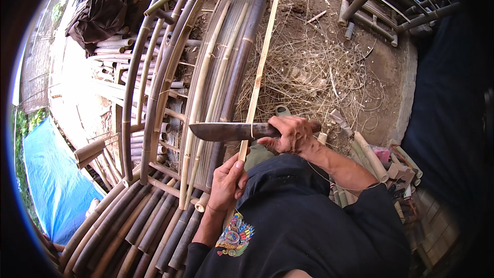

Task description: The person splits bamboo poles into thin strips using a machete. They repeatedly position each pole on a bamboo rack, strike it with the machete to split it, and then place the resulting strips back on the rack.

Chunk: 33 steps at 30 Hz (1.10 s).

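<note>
A right hand point(292, 133) grips a big knife point(226, 131), its blade laid across a thin bamboo strip point(260, 67) that the left hand point(226, 183) clasps near its lower end, beside a bamboo chair frame point(154, 87).

No package, label, sign or screen shows anywhere in the view. The nearest thing to one is a many-coloured printed emblem point(235, 237) on the person's dark sleeve, near the lower middle: a roundish patch of red, yellow, green and blue, too small to make out further.
</note>
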Available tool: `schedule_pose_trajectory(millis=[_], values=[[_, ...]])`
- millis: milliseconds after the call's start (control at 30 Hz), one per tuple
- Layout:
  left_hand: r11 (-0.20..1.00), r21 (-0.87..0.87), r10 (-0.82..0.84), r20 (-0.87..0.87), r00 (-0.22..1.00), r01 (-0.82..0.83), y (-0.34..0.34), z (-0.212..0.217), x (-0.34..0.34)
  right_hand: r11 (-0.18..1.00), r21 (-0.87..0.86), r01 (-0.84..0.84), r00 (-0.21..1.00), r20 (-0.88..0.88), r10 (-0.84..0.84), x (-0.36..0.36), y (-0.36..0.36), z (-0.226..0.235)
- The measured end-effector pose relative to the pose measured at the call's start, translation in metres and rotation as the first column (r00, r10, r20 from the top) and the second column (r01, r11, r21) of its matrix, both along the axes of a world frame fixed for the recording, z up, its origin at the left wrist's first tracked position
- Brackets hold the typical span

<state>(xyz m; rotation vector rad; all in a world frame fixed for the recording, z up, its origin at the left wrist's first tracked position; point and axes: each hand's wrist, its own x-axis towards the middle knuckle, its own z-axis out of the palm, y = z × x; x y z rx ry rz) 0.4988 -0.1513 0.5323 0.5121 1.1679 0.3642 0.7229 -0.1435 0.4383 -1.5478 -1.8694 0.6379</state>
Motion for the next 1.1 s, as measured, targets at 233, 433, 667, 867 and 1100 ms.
schedule_pose_trajectory(millis=[233,433,667,867,1100], values=[[0.999,-0.042,-0.023,0.007,1.000,0.023,-0.031,0.017,-0.028,0.995,-0.051,0.089,0.996,0.033,-0.088,0.024,0.007,-0.017],[0.998,-0.061,0.005,0.052,0.999,-0.002,-0.032,0.017,-0.022,0.927,0.247,-0.283,0.959,0.067,0.275,-0.001,0.001,0.012],[0.996,-0.072,-0.057,0.046,0.997,0.060,-0.040,0.027,-0.030,0.994,0.106,-0.041,0.998,0.057,0.035,0.020,0.012,-0.005],[0.993,-0.048,-0.104,0.046,0.994,0.106,-0.049,0.031,-0.036,0.987,0.024,0.160,0.980,0.117,-0.162,0.055,0.034,-0.025],[0.986,-0.041,-0.157,0.100,0.983,0.161,-0.074,0.038,-0.073,0.971,0.046,0.234,0.951,0.195,-0.239,0.113,0.042,-0.027]])
